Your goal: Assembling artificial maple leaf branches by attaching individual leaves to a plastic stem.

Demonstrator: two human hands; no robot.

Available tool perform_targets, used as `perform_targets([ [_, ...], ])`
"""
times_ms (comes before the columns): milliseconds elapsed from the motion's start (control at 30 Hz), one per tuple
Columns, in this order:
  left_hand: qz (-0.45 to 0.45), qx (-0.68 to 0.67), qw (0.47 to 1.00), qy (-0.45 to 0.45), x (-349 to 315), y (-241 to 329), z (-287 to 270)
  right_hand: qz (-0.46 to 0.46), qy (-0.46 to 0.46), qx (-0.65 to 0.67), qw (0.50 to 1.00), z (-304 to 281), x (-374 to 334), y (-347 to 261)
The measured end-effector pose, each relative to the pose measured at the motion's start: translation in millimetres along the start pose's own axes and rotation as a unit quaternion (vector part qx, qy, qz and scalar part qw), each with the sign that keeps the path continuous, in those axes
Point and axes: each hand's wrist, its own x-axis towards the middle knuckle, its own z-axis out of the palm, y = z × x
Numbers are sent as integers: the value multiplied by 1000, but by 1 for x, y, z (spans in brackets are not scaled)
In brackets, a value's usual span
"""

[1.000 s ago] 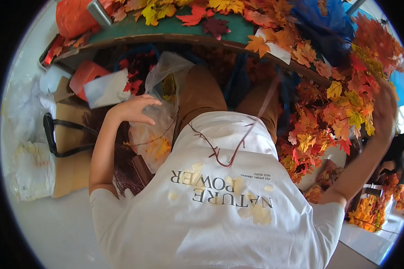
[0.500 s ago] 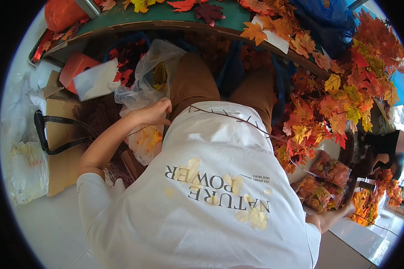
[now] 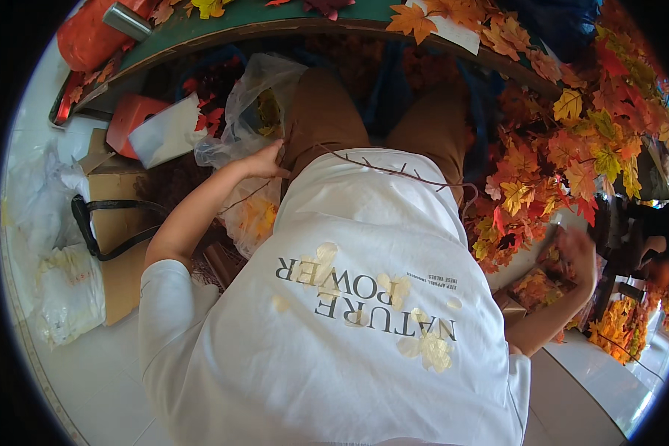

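My left hand [image 3: 262, 161] is at the left side of my lap, its fingers closed around a thin brown twig, part of which shows below the wrist. A bare brown twig [image 3: 401, 173] with short side stubs lies across my white shirt at the waist. Under my left forearm hangs a clear plastic bag [image 3: 249, 215] with orange and yellow leaves inside. My right hand [image 3: 578, 256] is raised at my right side, in front of the bagged leaves. It is smeared by motion, so its fingers do not show clearly.
A green table [image 3: 253, 16] edge curves ahead, with autumn leaves on it. Leafy orange and red branches [image 3: 550, 163] hang at the right. Leaf packets [image 3: 535, 290] sit beyond my right arm. To the left stand a cardboard box [image 3: 123, 275] with a black strap and white plastic bags [image 3: 70, 293].
My right hand has swung up and forward from low at my right side. The left hand has stayed at my lap. The view has shifted slightly.
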Motion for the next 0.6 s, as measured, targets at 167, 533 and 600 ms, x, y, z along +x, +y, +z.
perform_targets([
  [167, 171, 457, 864, 124, -41, 4, -22, -277, -183, -89, 939, 104, 11, -192],
  [533, 207, 688, 537, 443, -137, 200, 67, -303, -617, 21, 726, 346, 23, -374],
  [600, 236, 678, 554, 422, -122, 194, 71, -289, -555, 136, 768, 360, -14, -388],
])
